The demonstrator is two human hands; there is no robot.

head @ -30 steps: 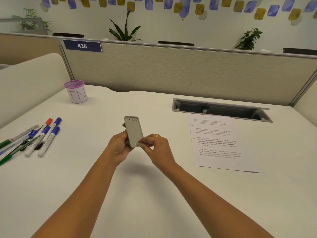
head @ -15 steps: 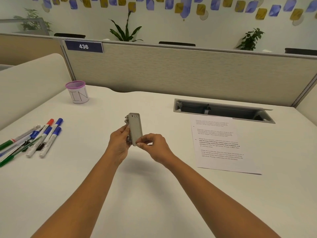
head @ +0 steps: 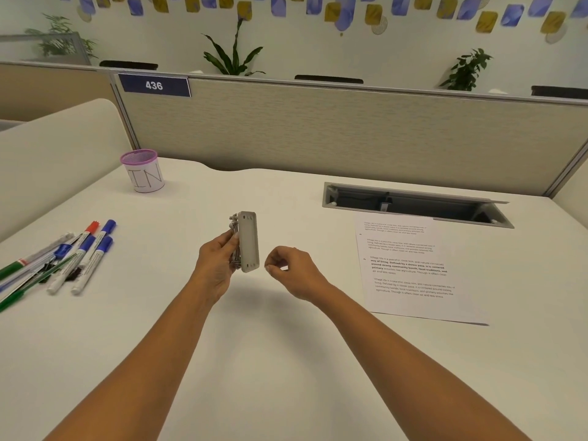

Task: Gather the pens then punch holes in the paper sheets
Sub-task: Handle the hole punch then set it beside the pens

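Note:
My left hand (head: 217, 265) holds a grey hole punch (head: 247, 241) upright above the middle of the white desk, its flat base turned toward me. My right hand (head: 291, 271) hovers just right of the punch, thumb and fingers pinched together, touching nothing that I can see. Several pens and markers (head: 63, 259) with blue, red and green caps lie in a loose heap at the left of the desk. Printed paper sheets (head: 410, 265) lie flat on the right.
A white cup with a purple mesh rim (head: 143, 170) stands at the back left. A recessed cable tray (head: 413, 203) is open in the desk behind the paper. A beige partition (head: 350, 135) closes off the back.
My right hand has let go of the punch's lower end and drawn away to the right. The left hand has turned the punch more edge-on.

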